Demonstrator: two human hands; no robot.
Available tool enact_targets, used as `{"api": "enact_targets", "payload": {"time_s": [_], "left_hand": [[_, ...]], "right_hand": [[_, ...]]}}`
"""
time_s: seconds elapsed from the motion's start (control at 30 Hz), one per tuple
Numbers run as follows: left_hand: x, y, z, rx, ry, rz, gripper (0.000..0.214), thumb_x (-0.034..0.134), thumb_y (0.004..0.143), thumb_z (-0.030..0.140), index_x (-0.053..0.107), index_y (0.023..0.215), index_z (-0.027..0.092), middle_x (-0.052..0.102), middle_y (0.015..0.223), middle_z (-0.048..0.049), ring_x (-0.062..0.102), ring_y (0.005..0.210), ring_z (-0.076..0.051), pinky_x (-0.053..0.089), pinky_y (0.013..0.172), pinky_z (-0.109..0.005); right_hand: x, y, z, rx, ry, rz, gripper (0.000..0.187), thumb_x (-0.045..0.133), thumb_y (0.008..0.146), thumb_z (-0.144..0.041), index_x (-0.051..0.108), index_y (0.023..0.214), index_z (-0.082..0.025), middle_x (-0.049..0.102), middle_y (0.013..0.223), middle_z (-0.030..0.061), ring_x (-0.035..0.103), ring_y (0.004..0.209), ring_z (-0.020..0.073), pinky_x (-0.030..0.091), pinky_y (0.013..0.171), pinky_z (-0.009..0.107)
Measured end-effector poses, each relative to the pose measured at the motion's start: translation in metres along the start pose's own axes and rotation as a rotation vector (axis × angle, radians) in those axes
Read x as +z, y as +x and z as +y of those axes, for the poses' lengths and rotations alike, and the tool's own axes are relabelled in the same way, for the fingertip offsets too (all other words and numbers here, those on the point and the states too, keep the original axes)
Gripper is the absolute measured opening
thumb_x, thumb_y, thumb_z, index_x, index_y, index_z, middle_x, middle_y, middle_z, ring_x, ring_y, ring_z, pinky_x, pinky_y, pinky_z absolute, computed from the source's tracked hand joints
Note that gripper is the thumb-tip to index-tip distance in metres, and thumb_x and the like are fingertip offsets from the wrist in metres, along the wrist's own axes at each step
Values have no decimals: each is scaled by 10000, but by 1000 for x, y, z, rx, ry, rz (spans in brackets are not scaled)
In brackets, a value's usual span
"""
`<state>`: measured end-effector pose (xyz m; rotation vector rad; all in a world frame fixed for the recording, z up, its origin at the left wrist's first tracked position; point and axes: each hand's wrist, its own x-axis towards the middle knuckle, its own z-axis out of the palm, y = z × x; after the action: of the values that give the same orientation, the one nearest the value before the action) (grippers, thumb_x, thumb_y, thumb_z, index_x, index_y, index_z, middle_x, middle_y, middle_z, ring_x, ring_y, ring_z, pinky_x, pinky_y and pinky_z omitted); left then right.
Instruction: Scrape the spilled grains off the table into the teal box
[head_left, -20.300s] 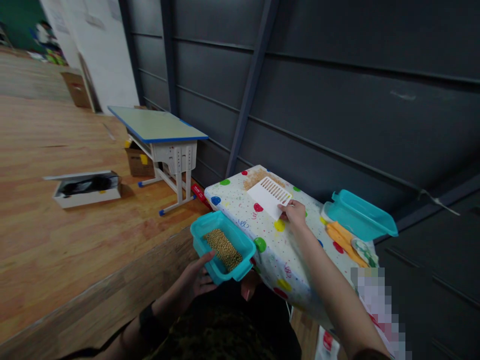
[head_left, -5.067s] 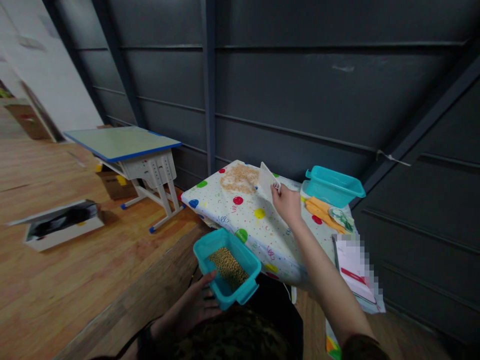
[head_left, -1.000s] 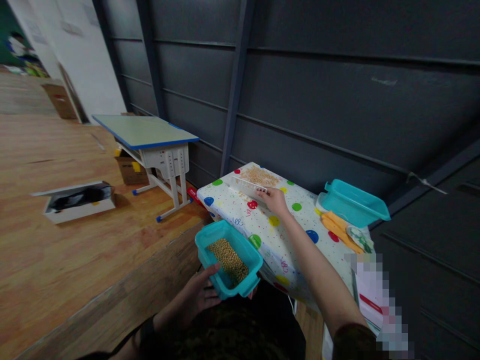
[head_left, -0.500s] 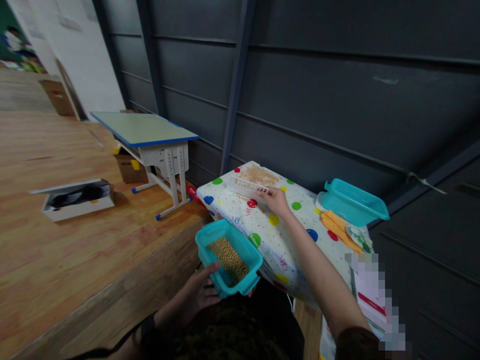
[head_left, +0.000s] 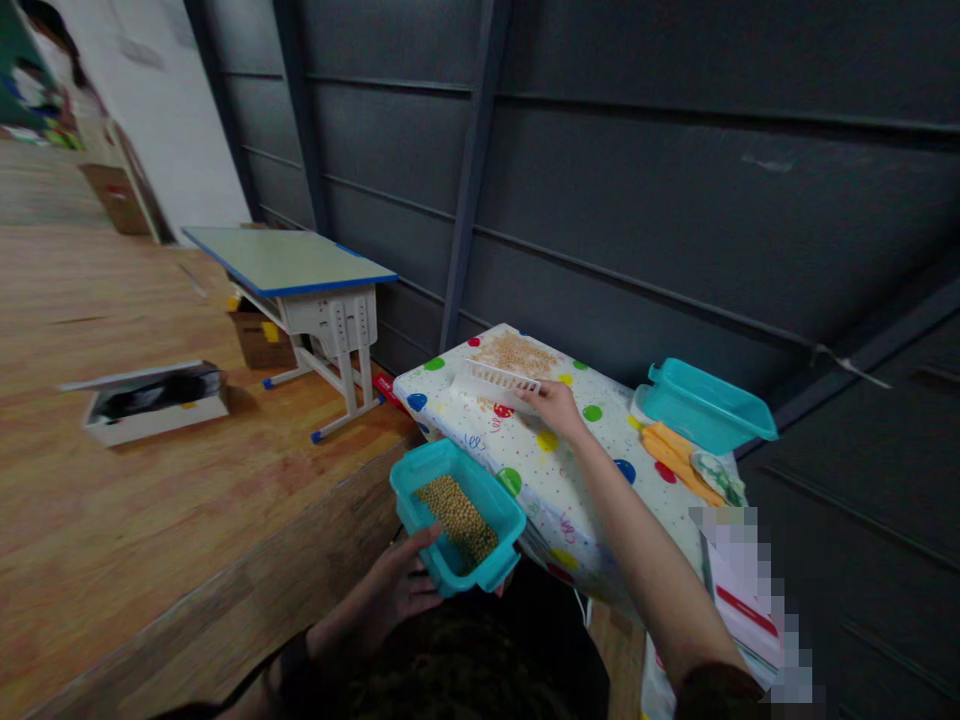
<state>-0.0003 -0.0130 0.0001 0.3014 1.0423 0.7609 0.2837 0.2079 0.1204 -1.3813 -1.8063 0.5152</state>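
Note:
My left hand (head_left: pixel 403 580) grips the near left side of a teal plastic container (head_left: pixel 420 462), thumb over its rim. Yellowish beans (head_left: pixel 459 510), which look like soybeans, lie in its bottom. The container is at the table's front edge. My right hand (head_left: pixel 556 405) pinches the right end of a white slotted plastic basket (head_left: pixel 491 392) on the patterned tablecloth (head_left: pixel 570 470). Just behind the basket, more loose beans (head_left: pixel 517 354) are spread over the cloth. A few lie in front of it too.
A second teal container (head_left: pixel 709 405) stands at the table's right, beside an orange cloth (head_left: pixel 679 460). A pale green desk (head_left: pixel 292 258) is to the left. An open white box (head_left: pixel 161 405) lies on the floor. The dark wall (head_left: pixel 637 180) runs behind the table.
The white basket has shifted slightly toward me and tilted, with my right hand still on it. My left hand and its container have stayed put. A person has appeared at the far left.

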Motion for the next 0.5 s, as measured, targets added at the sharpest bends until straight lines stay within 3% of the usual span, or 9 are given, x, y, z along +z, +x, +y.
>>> {"api": "enact_targets", "payload": {"time_s": [0.13, 0.27, 0.33, 0.5], "left_hand": [[-3, 4, 2, 1, 1, 9, 685, 942, 778, 595, 684, 1242, 163, 838, 1115, -143, 843, 907, -312, 648, 903, -420], [-6, 2, 6, 30, 9, -68, 873, 1003, 666, 622, 649, 1329, 177, 838, 1150, -143, 843, 976, -329, 629, 955, -428], [-6, -1, 7, 58, 3, -98, 896, 997, 673, 612, 628, 1369, 185, 841, 1172, -148, 842, 1027, -342, 618, 982, -434], [-1, -2, 9, 34, 35, -44, 899, 967, 684, 661, 633, 1350, 157, 837, 1213, -187, 835, 1085, -373, 610, 1004, -454]], "right_hand": [[-5, -7, 4, 13, 13, -10, 506, 741, 800, -683, 650, 629, -216, 499, 594, -24, 435, 602, 149, 320, 587, 290], [-14, -14, 6, 11, 60, -30, 542, 739, 761, -742, 670, 643, -217, 523, 609, -17, 434, 610, 149, 319, 578, 289], [-18, -18, 6, 12, 80, -48, 573, 748, 742, -776, 685, 654, -213, 502, 596, -26, 407, 598, 141, 311, 574, 290], [-26, -27, 3, 57, 123, -38, 645, 757, 714, -841, 695, 687, -200, 472, 583, -40, 366, 581, 128, 297, 568, 295]]}}
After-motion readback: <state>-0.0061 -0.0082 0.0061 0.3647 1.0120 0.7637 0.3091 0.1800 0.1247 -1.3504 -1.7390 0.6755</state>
